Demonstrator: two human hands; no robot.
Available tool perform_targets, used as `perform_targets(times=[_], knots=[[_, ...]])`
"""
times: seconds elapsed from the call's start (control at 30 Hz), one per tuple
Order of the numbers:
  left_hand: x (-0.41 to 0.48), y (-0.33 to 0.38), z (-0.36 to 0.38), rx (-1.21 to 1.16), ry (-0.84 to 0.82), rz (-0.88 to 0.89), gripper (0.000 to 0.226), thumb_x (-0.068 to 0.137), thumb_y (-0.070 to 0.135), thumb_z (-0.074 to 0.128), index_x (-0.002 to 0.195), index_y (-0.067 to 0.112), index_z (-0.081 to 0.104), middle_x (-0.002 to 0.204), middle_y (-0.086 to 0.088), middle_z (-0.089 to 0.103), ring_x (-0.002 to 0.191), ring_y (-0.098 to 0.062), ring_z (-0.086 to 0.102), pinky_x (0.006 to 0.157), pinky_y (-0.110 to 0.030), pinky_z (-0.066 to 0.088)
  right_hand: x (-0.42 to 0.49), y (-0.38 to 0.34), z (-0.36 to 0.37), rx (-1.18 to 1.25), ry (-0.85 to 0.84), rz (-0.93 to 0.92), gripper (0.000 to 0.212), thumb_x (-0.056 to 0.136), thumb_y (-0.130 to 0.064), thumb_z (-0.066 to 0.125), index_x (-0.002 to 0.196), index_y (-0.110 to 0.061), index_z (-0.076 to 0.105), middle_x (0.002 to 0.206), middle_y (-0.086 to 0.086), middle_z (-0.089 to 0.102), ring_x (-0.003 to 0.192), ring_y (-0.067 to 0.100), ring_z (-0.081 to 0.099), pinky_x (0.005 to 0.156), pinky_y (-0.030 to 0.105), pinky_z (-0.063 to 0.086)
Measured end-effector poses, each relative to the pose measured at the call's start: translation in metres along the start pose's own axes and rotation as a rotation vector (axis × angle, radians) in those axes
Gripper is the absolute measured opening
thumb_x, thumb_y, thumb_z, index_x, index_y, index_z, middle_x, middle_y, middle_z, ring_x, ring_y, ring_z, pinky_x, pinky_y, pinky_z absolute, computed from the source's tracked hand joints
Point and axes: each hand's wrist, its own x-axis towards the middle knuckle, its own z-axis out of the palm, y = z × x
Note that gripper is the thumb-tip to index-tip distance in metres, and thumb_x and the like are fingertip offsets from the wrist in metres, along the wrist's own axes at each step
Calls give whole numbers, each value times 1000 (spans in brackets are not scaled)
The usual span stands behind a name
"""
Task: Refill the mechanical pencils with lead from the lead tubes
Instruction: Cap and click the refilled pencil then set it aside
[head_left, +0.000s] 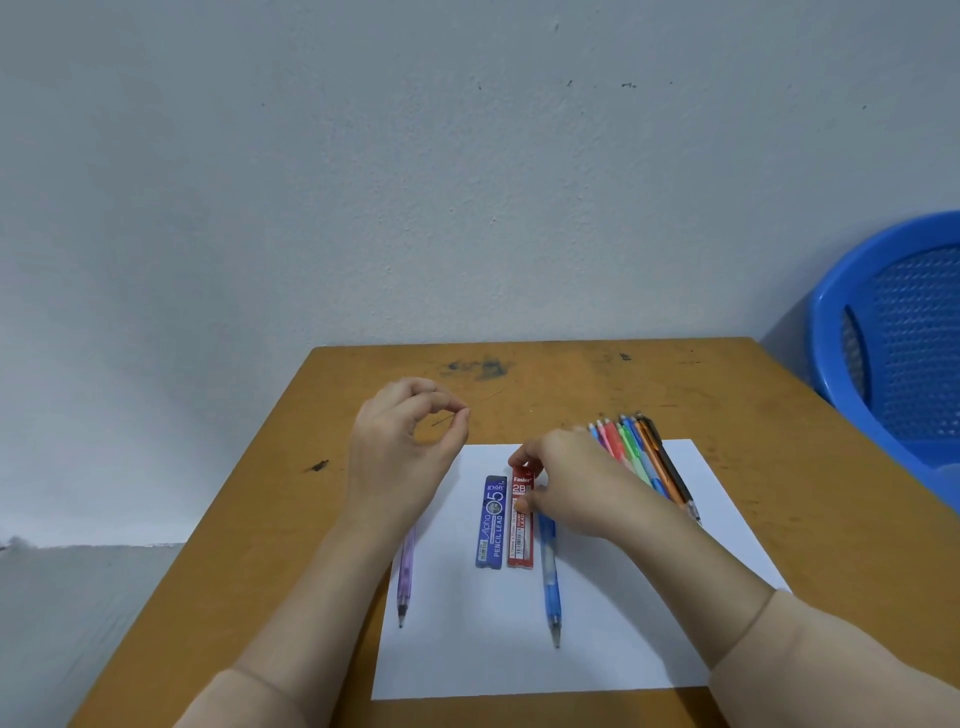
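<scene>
My left hand (402, 447) hovers above the table and pinches a thin pencil lead (485, 399) between thumb and forefinger. My right hand (563, 480) rests on the red lead tube (521, 540), fingers around its upper end. Beside it on the left lies a blue lead tube (491, 522). A blue mechanical pencil (549, 582) lies right of the red tube, partly under my right wrist. Under my left forearm, a purple mechanical pencil (405, 579) shows only in part. Several coloured pencils (641, 457) lie bunched at the paper's far right.
Everything lies on a white sheet of paper (613, 639) on a brown wooden table (270, 519) set against a grey wall. A blue plastic basket (893, 332) stands off the table's right side.
</scene>
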Motion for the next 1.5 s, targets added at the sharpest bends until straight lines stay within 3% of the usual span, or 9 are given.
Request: perform_targets(times=[0.17, 0.6, 0.8, 0.93, 1.0, 1.07, 1.2, 1.3, 1.5], knots=[[0, 0, 0, -2, -3, -6, 20, 80, 34, 60, 82, 18, 72, 86, 12, 61, 82, -8, 59, 70, -44, 53, 2, -2, 3, -85, -33, -8, 52, 87, -29, 66, 136, -24, 50, 130, -1, 56, 133, 18, 30, 103, 32, 36], [-1, -1, 2, -10, 3, -9, 20, 80, 34, 61, 82, 18, 73, 86, 12, 61, 81, -8, 59, 70, -43, 53, 0, -6, 0, -95, -8, -19, 47, 87, -31, 67, 131, -21, 56, 126, -1, 59, 113, 13, 54, 92, 29, 49], [-2, 0, 0, -1, -15, -16, 22, 81, 36, 59, 84, 18, 72, 88, 13, 60, 83, -7, 58, 71, -42, 53, 0, -7, -6, -60, -26, 17, 48, 87, -30, 66, 133, -23, 53, 130, 0, 57, 114, 14, 54, 92, 27, 48], [-2, 1, 0, 1, -19, -24, 18, 81, 33, 63, 84, 18, 72, 88, 12, 61, 83, -8, 59, 71, -42, 54, -4, -3, -18, -39, -20, 35, 46, 85, -30, 69, 129, -22, 57, 124, -1, 59, 107, 13, 55, 81, 23, 44], [-2, 1, 0, 11, -15, -28, 6, 80, 21, 72, 85, 17, 72, 88, 10, 62, 83, -11, 60, 71, -44, 54, -7, 0, -21, -36, -18, 60, 47, 83, -30, 71, 128, -22, 58, 122, 0, 60, 101, 13, 55, 78, 23, 44], [-2, 3, 0, 17, -10, -38, 8, 78, 11, 76, 84, 16, 73, 87, 7, 63, 82, -12, 60, 71, -45, 53, -9, 1, -21, -38, -16, 90, 49, 83, -32, 71, 129, -20, 56, 121, 1, 60, 95, 12, 53, 74, 23, 43], [-2, 3, -1, 12, -14, -30, 6, 79, 14, 74, 84, 16, 73, 88, 8, 63, 83, -11, 60, 71, -45, 53, -14, -4, -15, -84, -77, 133, 49, 82, -35, 72, 123, -15, 56, 119, 2, 60, 92, 13, 56, 69, 21, 43], [-1, 2, 0, -18, -10, -33, 15, 80, 31, 63, 83, 19, 72, 87, 13, 61, 82, -5, 58, 72, -44, 53, -16, -7, -11, -84, -123, 157, 44, 82, -24, 71, 122, -15, 56, 100, 0, 58, 73, 10, 56, 62, 20, 48], [-2, 2, 0, -17, -6, -22, 20, 80, 34, 60, 82, 19, 72, 86, 14, 60, 81, -7, 59, 70, -44, 53, -13, -6, -9, -20, -125, 175, 40, 80, -7, 66, 119, -13, 58, 91, -1, 58, 72, 11, 59, 64, 23, 54]])
